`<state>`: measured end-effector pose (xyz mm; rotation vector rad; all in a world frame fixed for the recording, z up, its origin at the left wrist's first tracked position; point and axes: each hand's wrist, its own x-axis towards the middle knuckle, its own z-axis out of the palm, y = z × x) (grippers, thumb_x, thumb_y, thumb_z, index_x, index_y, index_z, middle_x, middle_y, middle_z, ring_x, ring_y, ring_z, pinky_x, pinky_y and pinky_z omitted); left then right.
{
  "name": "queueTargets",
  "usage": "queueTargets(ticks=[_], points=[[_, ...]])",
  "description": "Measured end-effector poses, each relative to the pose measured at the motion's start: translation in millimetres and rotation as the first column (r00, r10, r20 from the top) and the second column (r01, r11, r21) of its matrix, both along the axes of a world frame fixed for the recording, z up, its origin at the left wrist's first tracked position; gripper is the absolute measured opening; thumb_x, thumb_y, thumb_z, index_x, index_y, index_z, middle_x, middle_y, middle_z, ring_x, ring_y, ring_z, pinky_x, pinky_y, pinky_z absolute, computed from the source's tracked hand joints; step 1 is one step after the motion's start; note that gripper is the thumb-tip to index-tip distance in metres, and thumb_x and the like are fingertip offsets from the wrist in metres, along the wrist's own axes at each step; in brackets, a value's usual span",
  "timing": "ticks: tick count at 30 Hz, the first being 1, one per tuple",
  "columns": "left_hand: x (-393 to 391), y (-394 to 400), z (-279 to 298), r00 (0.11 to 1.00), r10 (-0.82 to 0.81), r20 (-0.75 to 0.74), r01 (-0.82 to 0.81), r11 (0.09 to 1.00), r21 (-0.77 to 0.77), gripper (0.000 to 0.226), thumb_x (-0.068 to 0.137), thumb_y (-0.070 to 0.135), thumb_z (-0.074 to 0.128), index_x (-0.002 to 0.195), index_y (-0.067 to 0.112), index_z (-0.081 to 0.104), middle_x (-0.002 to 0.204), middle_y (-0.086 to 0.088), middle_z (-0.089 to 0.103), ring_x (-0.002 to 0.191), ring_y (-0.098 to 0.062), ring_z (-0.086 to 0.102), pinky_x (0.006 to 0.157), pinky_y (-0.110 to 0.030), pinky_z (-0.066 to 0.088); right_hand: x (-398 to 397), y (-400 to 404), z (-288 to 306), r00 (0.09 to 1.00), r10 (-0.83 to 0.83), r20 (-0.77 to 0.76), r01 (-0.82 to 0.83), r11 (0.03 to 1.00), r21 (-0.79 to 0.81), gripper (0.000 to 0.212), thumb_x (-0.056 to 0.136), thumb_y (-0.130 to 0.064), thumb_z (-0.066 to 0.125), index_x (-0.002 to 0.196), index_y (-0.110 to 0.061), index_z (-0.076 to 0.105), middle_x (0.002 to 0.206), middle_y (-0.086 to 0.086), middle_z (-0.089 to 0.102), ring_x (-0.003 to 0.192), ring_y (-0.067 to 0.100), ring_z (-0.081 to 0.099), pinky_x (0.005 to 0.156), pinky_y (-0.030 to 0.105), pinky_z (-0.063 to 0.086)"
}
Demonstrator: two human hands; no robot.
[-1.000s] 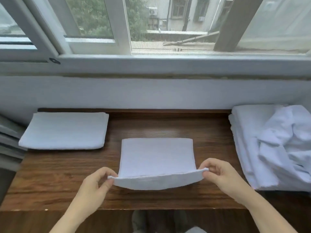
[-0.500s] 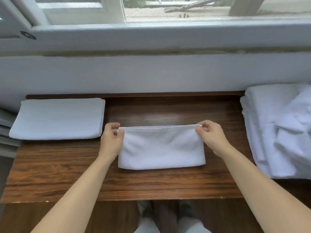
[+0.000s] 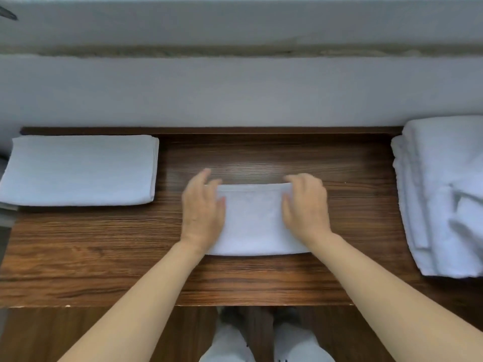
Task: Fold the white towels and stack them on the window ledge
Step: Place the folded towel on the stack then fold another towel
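Resting flat with relaxed, empty grip, left hand [image 3: 202, 210] and right hand [image 3: 307, 209] press the folded towel [image 3: 252, 220].

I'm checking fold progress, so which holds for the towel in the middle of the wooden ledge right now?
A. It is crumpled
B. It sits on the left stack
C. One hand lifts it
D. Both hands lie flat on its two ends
D: the left hand and right hand rest flat on the folded towel, which lies on the wooden ledge.

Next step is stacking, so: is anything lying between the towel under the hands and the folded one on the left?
Nothing visible: only bare wooden ledge separates the middle towel from the folded towel.
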<state>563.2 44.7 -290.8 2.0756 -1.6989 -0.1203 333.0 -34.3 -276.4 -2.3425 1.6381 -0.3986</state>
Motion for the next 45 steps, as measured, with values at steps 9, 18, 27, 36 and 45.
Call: queueTargets(ticks=[9, 18, 27, 36, 45], points=[[-21.3, 14.4, -35.8, 0.930, -0.341, 0.139, 0.248, 0.858, 0.451, 0.073, 0.103, 0.060, 0.022, 0.165, 0.024, 0.011, 0.173, -0.005, 0.004, 0.159, -0.029, -0.004, 0.126, -0.057, 0.002, 13.8, 29.0, -45.9, 0.891, 0.361, -0.275, -0.312, 0.928, 0.205, 0.071, 0.102, -0.052, 0.028, 0.167, -0.025, 0.015, 0.175, 0.007, 0.005, 0.161, 0.031, -0.002, 0.126, 0.061, 0.003], [20.3, 10.2, -17.9, 0.982, -0.071, 0.174, -0.025, 0.868, 0.495, 0.073, 0.106, 0.055, 0.020, 0.165, 0.014, 0.004, 0.173, -0.004, 0.001, 0.160, -0.023, -0.004, 0.127, -0.053, 0.001, -29.0, -1.4, -27.1, 0.932, 0.118, -0.343, -0.041, 0.973, 0.226, 0.066, 0.104, -0.049, 0.029, 0.164, -0.024, 0.018, 0.171, 0.012, 0.017, 0.160, 0.032, 0.009, 0.124, 0.062, 0.005], [64.9, -36.8, 32.3, 0.999, -0.001, 0.042, -0.029, 0.719, 0.694, 0.039, 0.097, 0.032, 0.058, 0.133, 0.019, 0.056, 0.130, -0.010, 0.052, 0.129, -0.034, 0.042, 0.100, -0.048, 0.039, -32.9, -55.0, 16.3, 0.961, 0.014, -0.275, 0.128, 0.862, 0.491, 0.037, 0.092, -0.032, 0.065, 0.123, -0.012, 0.064, 0.127, 0.013, 0.055, 0.123, 0.036, 0.047, 0.099, 0.050, 0.049], [63.6, 7.7, 61.4, 0.828, 0.281, -0.485, -0.013, 0.875, 0.484, 0.010, 0.092, 0.019, 0.073, 0.092, 0.021, 0.063, 0.097, -0.004, 0.067, 0.091, -0.021, 0.064, 0.075, -0.033, 0.050, -48.5, -51.4, 50.0, 0.959, -0.257, 0.117, 0.094, 0.682, 0.725, 0.024, 0.088, -0.017, 0.078, 0.106, -0.010, 0.064, 0.102, 0.008, 0.067, 0.093, 0.021, 0.066, 0.083, 0.040, 0.058], [45.3, 74.1, 103.6, 0.585, 0.396, -0.708, -0.271, 0.918, 0.289, 0.009, 0.095, 0.010, 0.071, 0.103, 0.012, 0.068, 0.093, -0.002, 0.072, 0.086, -0.014, 0.064, 0.072, -0.021, 0.047, -71.4, -30.2, 103.2, 0.651, -0.656, 0.381, -0.181, 0.353, 0.918, 0.029, 0.083, 0.011, 0.075, 0.111, 0.001, 0.072, 0.108, 0.015, 0.078, 0.104, 0.028, 0.071, 0.088, 0.038, 0.056]])
